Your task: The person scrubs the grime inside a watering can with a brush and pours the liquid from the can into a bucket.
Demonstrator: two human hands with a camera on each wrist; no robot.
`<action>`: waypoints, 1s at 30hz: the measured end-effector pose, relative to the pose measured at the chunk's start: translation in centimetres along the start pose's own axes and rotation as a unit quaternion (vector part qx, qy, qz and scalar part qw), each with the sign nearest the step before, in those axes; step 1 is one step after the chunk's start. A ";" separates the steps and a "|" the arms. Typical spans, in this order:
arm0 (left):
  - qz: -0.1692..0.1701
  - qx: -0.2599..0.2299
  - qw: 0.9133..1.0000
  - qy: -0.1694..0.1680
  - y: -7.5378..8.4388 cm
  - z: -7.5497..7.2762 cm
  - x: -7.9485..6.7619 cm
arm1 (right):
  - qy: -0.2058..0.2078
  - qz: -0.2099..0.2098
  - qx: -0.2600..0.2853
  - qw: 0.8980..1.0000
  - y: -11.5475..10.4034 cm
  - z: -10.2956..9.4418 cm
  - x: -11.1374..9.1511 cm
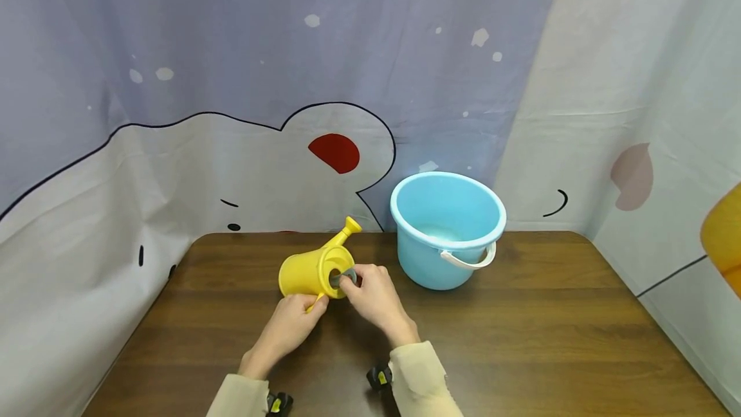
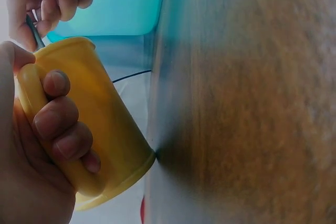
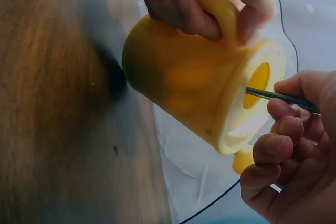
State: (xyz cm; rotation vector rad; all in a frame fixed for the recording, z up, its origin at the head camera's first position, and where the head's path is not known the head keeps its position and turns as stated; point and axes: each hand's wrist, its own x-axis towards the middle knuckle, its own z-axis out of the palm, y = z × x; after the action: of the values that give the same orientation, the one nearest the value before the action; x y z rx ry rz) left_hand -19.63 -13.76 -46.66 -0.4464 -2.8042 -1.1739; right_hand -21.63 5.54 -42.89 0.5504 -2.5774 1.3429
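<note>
A yellow watering can is tipped on its side, its opening turned toward the right and its spout pointing up and back. My left hand grips the handle, fingers curled round it. From the right, my right hand pinches a thin grey-green tool between thumb and fingers. One end of this tool reaches into the can's round opening; the rest is partly covered by the fingers, so I cannot tell its kind. In the left wrist view, the can's bottom edge is right at the tabletop.
A light blue bucket with a white handle stands at the back, right of the can. The brown wooden table ends at a printed curtain. Something yellow-orange shows at the far right edge.
</note>
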 end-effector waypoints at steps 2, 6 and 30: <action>-0.001 0.000 1.000 -0.002 0.0 0.0 0.0 | -0.003 0.001 -0.006 1.000 0.0 0.1 0.0; 0.000 0.000 1.000 -0.004 -0.1 0.0 0.1 | 0.003 0.001 -0.009 1.000 0.1 0.1 0.1; 0.007 0.002 1.000 -0.001 -0.3 0.1 0.1 | 0.059 0.009 0.025 0.998 -1.2 -1.9 -0.2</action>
State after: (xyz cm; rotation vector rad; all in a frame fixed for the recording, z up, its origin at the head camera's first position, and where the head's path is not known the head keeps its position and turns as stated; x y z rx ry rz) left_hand -19.82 -13.88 -46.89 -0.4667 -2.8008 -1.1662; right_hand -20.99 6.47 -40.96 0.4425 -2.4672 1.4036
